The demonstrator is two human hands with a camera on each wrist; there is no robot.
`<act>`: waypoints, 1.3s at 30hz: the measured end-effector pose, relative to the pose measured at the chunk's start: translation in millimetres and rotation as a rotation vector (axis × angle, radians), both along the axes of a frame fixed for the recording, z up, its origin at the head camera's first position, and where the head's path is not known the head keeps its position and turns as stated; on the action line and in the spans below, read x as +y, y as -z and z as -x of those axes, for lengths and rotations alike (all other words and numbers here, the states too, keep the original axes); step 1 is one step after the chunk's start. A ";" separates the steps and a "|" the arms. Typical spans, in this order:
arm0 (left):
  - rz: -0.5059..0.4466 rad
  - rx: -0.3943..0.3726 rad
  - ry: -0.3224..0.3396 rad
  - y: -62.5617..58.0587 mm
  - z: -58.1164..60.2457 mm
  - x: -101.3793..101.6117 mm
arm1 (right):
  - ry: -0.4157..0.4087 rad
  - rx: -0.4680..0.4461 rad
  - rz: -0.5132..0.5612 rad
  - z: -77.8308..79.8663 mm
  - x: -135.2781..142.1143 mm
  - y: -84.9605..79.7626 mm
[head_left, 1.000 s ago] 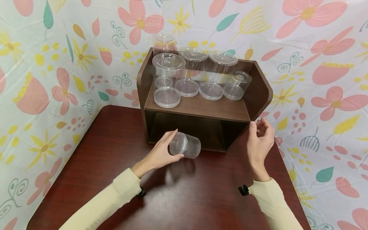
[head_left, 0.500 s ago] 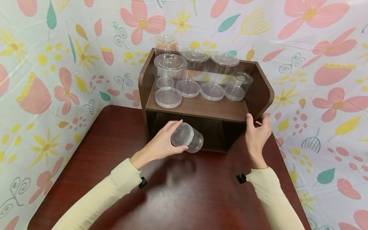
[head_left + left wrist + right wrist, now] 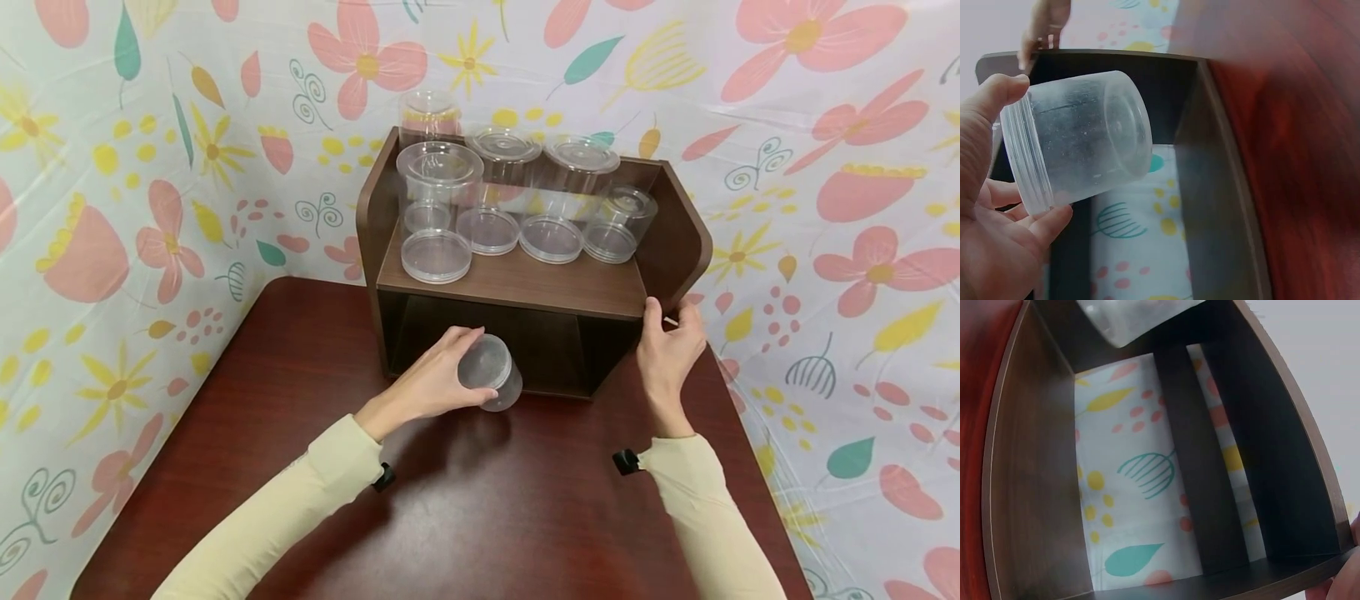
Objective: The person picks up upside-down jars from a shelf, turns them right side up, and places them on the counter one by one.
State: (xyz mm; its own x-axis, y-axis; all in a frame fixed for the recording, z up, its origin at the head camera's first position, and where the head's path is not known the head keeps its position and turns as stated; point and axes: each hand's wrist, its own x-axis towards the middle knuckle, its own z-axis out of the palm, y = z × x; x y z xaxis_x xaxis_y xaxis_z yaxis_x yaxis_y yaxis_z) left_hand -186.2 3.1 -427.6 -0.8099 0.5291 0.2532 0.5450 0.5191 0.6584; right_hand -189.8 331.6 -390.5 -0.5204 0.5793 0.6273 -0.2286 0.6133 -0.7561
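Observation:
My left hand (image 3: 431, 385) grips a clear plastic jar (image 3: 491, 368) round its ribbed lid end. The jar is tilted in the air before the lower opening of a brown two-tier shelf (image 3: 517, 287), its base pointing away from me in the left wrist view. With thumb in front and fingers behind, my right hand (image 3: 670, 354) holds the right side panel at the height of the middle board. Only part of that hand's fingers (image 3: 1329, 587) shows in the right wrist view. Several clear lidded jars (image 3: 551, 237) stand upright on the upper tier.
Beneath the shelf is a dark red wooden table (image 3: 480, 533). The lower tier (image 3: 1210, 169) has an open back with a crossbar (image 3: 1188, 425), and patterned cloth shows through it. Floral cloth (image 3: 172, 125) hangs behind and along both sides.
My right hand has come forward from beside the shelf and taken hold of its side panel. In my left hand the jar has turned from nearly sideways to more lid-up.

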 end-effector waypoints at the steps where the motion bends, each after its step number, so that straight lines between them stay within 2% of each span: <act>1: 0.012 -0.007 0.003 2.9 0.4 1.7 | -0.001 0.001 0.003 -0.2 0.0 0.3; 7: 0.075 -0.052 0.024 19.1 0.9 10.4 | 0.013 0.001 -0.001 -0.4 -1.0 0.8; 16: 0.147 -0.060 0.034 35.8 1.7 18.7 | 0.027 0.013 0.004 0.9 -4.7 0.9; 24: 0.181 -0.039 0.041 49.4 1.1 26.6 | 0.039 0.021 0.017 0.9 -6.6 2.0; 32: 0.191 -0.062 0.051 63.9 0.5 36.4 | 0.038 0.027 0.016 0.5 -6.1 3.3; 39: 0.204 -0.085 0.035 74.3 -1.1 41.3 | 0.038 0.020 0.010 0.0 -5.7 4.0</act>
